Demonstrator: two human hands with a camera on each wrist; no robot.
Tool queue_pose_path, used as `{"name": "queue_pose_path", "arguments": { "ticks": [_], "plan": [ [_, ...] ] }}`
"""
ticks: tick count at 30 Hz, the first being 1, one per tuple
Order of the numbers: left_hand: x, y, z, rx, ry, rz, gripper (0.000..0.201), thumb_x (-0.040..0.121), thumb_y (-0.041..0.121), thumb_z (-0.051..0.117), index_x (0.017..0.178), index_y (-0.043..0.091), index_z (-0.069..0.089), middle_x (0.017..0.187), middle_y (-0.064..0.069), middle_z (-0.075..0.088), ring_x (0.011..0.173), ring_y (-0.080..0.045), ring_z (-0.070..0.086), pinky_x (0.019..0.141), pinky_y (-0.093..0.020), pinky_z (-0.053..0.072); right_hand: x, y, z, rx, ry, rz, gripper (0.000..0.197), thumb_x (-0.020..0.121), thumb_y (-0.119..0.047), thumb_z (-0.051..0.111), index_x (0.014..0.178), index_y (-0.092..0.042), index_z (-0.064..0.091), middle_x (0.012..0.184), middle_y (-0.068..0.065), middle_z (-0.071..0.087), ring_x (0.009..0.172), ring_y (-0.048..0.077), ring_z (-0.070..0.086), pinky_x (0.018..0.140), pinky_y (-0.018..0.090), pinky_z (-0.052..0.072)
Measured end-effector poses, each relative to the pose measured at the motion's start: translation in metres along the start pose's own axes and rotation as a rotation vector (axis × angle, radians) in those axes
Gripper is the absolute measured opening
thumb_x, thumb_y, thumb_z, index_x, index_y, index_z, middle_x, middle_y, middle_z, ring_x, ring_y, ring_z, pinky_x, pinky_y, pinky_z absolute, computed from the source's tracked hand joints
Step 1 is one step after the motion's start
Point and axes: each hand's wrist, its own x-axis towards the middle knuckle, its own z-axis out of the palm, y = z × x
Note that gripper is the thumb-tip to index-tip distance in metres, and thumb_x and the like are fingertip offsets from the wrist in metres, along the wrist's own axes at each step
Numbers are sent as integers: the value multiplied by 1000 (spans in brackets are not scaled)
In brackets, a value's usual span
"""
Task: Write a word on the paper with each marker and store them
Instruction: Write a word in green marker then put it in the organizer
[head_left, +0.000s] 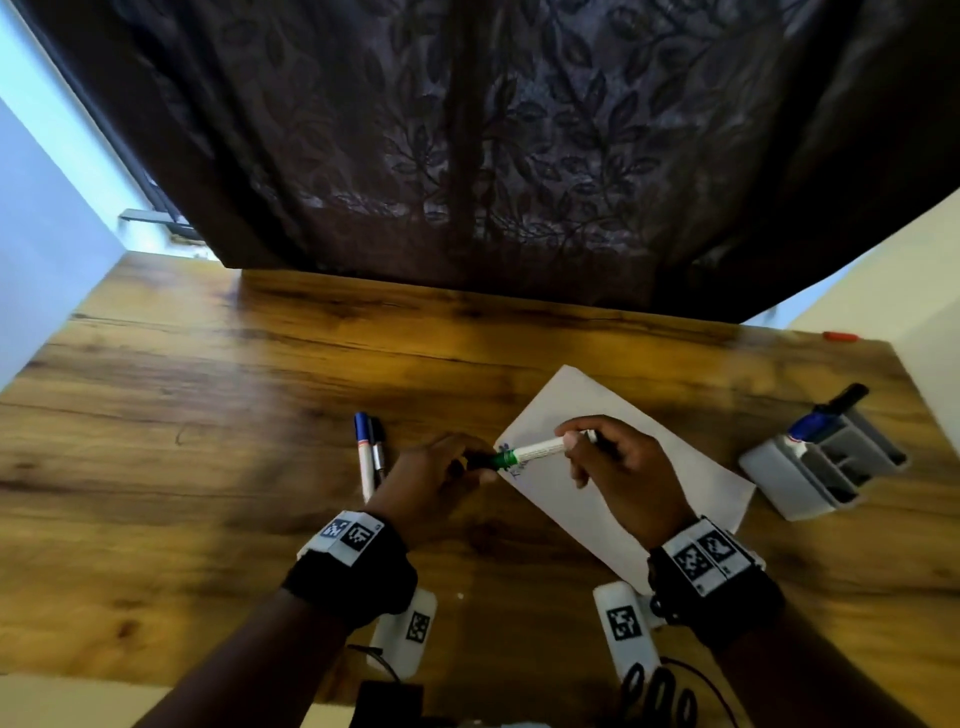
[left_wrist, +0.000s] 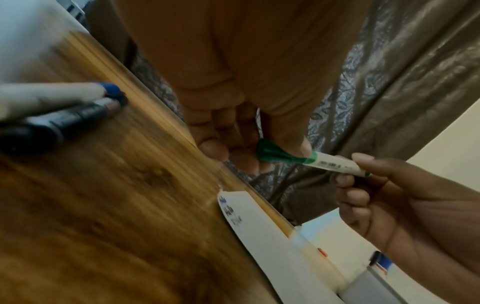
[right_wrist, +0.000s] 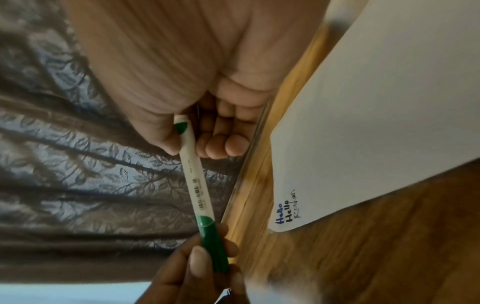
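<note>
Wooden tabletop (head_left: 208, 374) bears paper (head_left: 597, 410) under both hands: left hand (head_left: 436, 483) pinches the green marker (head_left: 535, 451) cap, right hand (head_left: 623, 467) grips its barrel; two markers (head_left: 370, 452) at nine o'clock.

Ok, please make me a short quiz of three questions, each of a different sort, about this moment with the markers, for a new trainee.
1. True or false: the green marker lies alone on the table, and no hand touches it.
2. Which end does the left hand grip? A) the green cap B) the white barrel C) the paper
3. Fill in: the grey holder stands on the ____ side of the paper as the person sees it.

Key
1. False: both hands hold it, and the right hand pinches the barrel.
2. A
3. right
</note>
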Motion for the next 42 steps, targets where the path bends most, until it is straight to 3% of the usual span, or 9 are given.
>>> {"name": "queue_pose_path", "arguments": {
  "ticks": [5, 10, 14, 17, 21, 28, 31, 33, 42],
  "plan": [
    [7, 25, 31, -74, -20, 54, 22, 93, 18, 60, 114, 17, 65, 96, 13, 61, 83, 8, 58, 70, -3, 40, -17, 9, -13, 216, -55, 65, 12, 95, -22, 62, 96, -18, 72, 71, 6, 65, 61, 19, 57, 60, 30, 50],
    [11, 53, 54, -127, -78, 111, 21, 95, 31, 56, 108, 17, 64, 96, 6, 65, 83, -3, 62, 70, -20, 51, -22, 19, -18, 221, -295, 99, 13, 94, -22, 65, 89, -17, 76, 72, 12, 70, 58, 18, 59, 54, 28, 49],
    [16, 74, 58, -125, -116, 90, 9, 96, 18, 56, 97, 20, 64, 91, 18, 67, 82, 1, 63, 69, -13, 46, -23, 18, -37, 267, -306, 63, 35, 97, -37, 51, 89, -17, 78, 74, 21, 68, 63, 26, 59, 62, 33, 49],
    [19, 92, 55, -183, -244, 16, 27, 96, 4, 50, 89, 30, 57, 79, 36, 62, 75, 15, 58, 66, -3, 41, -20, 17, -54, 104, -417, -26, 35, 97, -46, 47, 94, -31, 78, 74, 11, 70, 66, 20, 61, 67, 27, 51],
    [24, 102, 49, -151, -335, -18, 21, 98, 16, 51, 97, 35, 59, 88, 30, 62, 87, 3, 59, 73, -13, 46, -16, 6, -75, 22, -486, -80, 28, 94, -48, 48, 87, -47, 75, 78, 5, 74, 73, 16, 67, 73, 27, 54],
    [36, 118, 39, 190, -80, 38, 15, 95, 27, 52, 105, 23, 64, 94, 12, 66, 86, 1, 62, 74, -18, 48, -1, 0, -76, 277, -296, 0, 40, 103, -36, 45, 87, -18, 77, 66, 6, 68, 55, 16, 55, 58, 23, 48],
    [25, 69, 0, 341, 216, -202, 18, 90, 20, 62, 109, 18, 66, 99, -4, 70, 88, -16, 64, 74, -25, 45, 16, 7, -116, 839, 82, 319, 41, 101, -25, 47, 66, -13, 65, 49, 2, 56, 36, 11, 39, 42, 23, 33],
    [16, 50, -33, 321, 239, -312, 14, 90, 20, 65, 103, 22, 66, 90, -4, 68, 83, -14, 60, 68, -18, 40, 30, 21, -150, 800, 177, 305, 41, 100, -30, 48, 66, -14, 63, 43, 1, 42, 38, 13, 35, 46, 25, 27],
    [59, 29, 34, 237, 92, -637, 39, 93, 31, 57, 124, 12, 45, 101, -8, 63, 86, -24, 61, 72, -33, 47, 35, 52, -75, 462, -134, 155, 3, 92, -14, 63, 93, -15, 62, 69, 9, 65, 63, 22, 60, 61, 36, 52]
  ]
}}
